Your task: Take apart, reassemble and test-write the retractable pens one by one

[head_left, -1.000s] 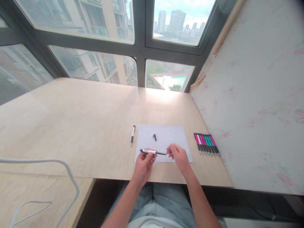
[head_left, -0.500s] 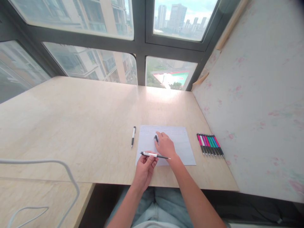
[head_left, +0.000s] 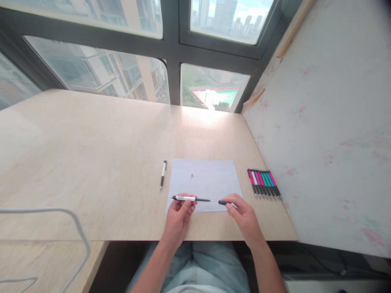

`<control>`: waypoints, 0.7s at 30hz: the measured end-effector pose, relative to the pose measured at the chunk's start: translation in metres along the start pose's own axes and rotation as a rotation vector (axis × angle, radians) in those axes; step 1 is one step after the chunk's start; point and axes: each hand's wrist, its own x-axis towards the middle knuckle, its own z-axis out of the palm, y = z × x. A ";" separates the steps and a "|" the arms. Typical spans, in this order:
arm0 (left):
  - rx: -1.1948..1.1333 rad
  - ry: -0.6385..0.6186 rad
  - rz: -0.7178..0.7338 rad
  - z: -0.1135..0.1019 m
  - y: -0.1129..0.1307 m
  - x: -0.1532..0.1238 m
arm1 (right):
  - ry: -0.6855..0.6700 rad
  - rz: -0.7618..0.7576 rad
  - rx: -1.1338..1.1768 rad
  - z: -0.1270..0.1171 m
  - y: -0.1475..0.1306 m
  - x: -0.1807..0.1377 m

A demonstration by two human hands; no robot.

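My left hand [head_left: 180, 213] pinches a white pen barrel [head_left: 185, 198] held level above the paper, its dark refill and thin tip pointing right. Between the fingers of my right hand [head_left: 242, 211] is a black rubber pen grip [head_left: 222, 202], its end facing the refill tip with a small gap between them. Under both hands lies a sheet of paper [head_left: 204, 183] with faint writing along its top. One tiny dark pen part [head_left: 192, 175] rests on the sheet. Left of the paper lies a whole white and black pen [head_left: 163, 175].
A row of several colored pens [head_left: 264, 183] lies to the right, near the flowered wall [head_left: 320, 142]. A white cable [head_left: 73, 219] loops over the table's left front. Windows [head_left: 214, 89] stand behind the wooden table [head_left: 106, 162].
My right hand has picked the black grip up off the paper and brought it down and right, facing the refill tip. My left hand keeps its hold. The view has shifted slightly.
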 end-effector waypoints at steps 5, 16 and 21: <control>0.058 -0.022 0.034 0.002 0.000 -0.001 | 0.012 -0.090 -0.060 0.006 -0.001 0.000; 0.118 -0.018 0.049 0.003 0.000 -0.003 | 0.041 -0.127 -0.124 0.023 -0.003 0.001; 0.142 -0.070 0.036 0.003 0.001 -0.005 | 0.082 -0.066 -0.094 0.035 -0.001 0.003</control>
